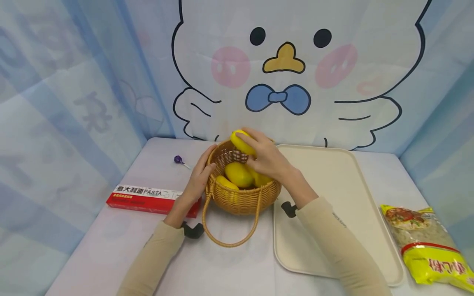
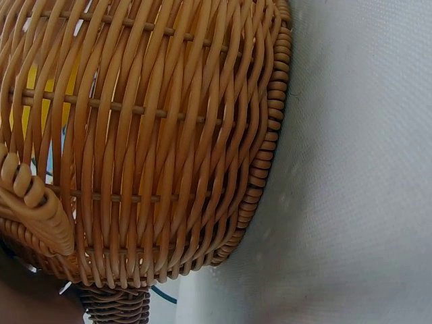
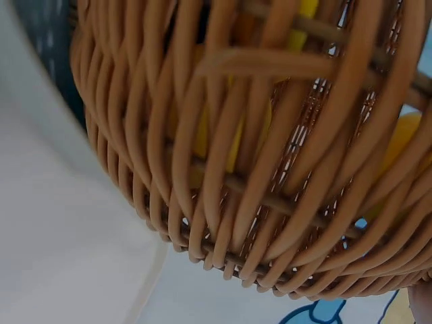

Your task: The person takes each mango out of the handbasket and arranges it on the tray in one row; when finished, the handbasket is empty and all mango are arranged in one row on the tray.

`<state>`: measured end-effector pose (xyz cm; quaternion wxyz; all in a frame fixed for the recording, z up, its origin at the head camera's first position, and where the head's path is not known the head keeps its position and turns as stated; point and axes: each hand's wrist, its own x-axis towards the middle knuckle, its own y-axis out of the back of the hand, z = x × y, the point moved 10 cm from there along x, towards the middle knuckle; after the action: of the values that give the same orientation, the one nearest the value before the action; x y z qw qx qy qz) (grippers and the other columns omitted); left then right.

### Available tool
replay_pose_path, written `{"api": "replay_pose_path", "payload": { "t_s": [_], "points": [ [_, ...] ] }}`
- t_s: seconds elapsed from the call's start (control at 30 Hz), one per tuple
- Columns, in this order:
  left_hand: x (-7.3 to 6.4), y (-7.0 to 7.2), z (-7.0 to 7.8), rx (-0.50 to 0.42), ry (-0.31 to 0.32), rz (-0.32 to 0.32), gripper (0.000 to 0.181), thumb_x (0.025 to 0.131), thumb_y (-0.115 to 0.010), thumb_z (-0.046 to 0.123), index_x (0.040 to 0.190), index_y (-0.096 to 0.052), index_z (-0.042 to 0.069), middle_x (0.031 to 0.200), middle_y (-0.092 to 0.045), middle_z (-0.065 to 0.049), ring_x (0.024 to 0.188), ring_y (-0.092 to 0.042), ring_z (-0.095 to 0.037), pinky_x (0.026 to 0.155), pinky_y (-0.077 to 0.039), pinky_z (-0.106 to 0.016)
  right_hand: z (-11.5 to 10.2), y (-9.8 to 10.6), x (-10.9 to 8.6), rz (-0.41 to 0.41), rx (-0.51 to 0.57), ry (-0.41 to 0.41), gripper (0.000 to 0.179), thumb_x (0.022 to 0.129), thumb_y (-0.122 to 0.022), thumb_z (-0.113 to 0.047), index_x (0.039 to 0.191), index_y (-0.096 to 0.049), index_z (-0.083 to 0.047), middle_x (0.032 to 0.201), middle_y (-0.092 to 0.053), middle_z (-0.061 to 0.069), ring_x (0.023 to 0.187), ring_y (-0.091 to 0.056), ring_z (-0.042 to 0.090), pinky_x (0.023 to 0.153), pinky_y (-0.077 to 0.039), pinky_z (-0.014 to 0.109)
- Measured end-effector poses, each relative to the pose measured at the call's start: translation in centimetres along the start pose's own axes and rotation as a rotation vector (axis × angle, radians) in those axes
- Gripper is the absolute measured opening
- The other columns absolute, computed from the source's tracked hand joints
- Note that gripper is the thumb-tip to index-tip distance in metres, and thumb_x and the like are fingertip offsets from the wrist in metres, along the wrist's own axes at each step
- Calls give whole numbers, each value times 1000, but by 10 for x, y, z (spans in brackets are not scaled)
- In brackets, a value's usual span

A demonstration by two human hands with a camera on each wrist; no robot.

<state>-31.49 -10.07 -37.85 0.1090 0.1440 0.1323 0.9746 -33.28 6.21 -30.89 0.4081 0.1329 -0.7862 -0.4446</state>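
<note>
A round wicker basket [image 1: 240,201] stands mid-table, its front handle folded down toward the near edge. Several yellow mangoes [image 1: 238,174] lie inside it. My left hand [image 1: 200,174] grips the basket's left rim, its thumb at the rim. Over the back of the basket, my right hand [image 1: 264,154] holds another yellow mango [image 1: 242,142] between thumb and fingers. The left wrist view is filled by the woven side of the basket [image 2: 169,135]. In the right wrist view, yellow fruit shows through the weave of the basket [image 3: 223,169].
A beige tray [image 1: 314,246] lies right of the basket, partly under my right forearm. Beyond it is a yellow food bag [image 1: 426,250]. On the left lie a red-and-white pasta box [image 1: 148,201], partly behind my left wrist, and a purple lollipop [image 1: 178,159]. A printed curtain [image 1: 289,123] hangs behind.
</note>
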Motion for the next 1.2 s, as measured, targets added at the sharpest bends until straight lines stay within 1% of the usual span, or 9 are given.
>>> {"api": "replay_pose_path", "payload": {
  "t_s": [0.1,0.27,0.4,0.53,0.6,0.8,1.0,1.2],
  "points": [
    [0,0,-1,-2,2,2,57,103,-38,17,159,-24,16,165,-24,-3,151,-27,-27,123,-25,-49,5,4,-2,23,46,-50,76,78,-64,5,149,-46,-16,156,-39,13,140,-43,33,113,-43,46],
    [1,0,-2,-4,-5,3,57,103,-38,18,159,-24,16,165,-25,-3,151,-28,-27,123,-26,-48,12,14,-6,78,134,-121,75,79,-63,4,148,-47,-16,157,-39,11,139,-44,30,111,-45,44],
    [2,0,-2,-6,-14,-1,57,103,-37,18,159,-24,16,165,-24,-3,151,-27,-26,123,-26,-49,15,25,-9,141,198,-140,75,78,-63,5,148,-47,-19,155,-41,9,137,-46,27,106,-49,42],
    [2,0,-3,-12,-16,-2,57,103,-37,18,159,-24,17,165,-24,-3,151,-28,-26,123,-26,-48,16,37,-10,198,258,-137,74,80,-63,7,148,-48,-19,155,-41,9,137,-46,26,106,-50,43],
    [2,0,-3,-16,-18,-1,57,103,-37,18,159,-24,17,165,-24,-3,151,-28,-27,122,-26,-49,18,44,-11,229,281,-143,74,80,-63,8,147,-48,-19,155,-41,7,138,-46,25,106,-49,44],
    [3,0,-2,-23,-20,2,57,103,-37,18,159,-24,16,165,-24,-4,150,-28,-27,122,-27,-49,25,60,-17,325,310,-181,74,78,-65,10,144,-52,-20,152,-46,2,139,-45,22,108,-47,47],
    [3,0,-3,-21,-9,4,58,102,-38,17,159,-24,16,165,-24,-3,150,-28,-27,122,-27,-49,39,68,-28,412,346,-244,72,76,-66,13,141,-56,-17,150,-49,4,139,-45,24,109,-45,52],
    [2,1,-4,-16,-9,8,58,102,-38,17,158,-25,16,165,-25,-3,151,-28,-26,123,-26,-49,56,67,-41,431,379,-354,72,79,-62,10,142,-55,-24,150,-47,-4,137,-44,18,110,-44,49]
  ]
}}
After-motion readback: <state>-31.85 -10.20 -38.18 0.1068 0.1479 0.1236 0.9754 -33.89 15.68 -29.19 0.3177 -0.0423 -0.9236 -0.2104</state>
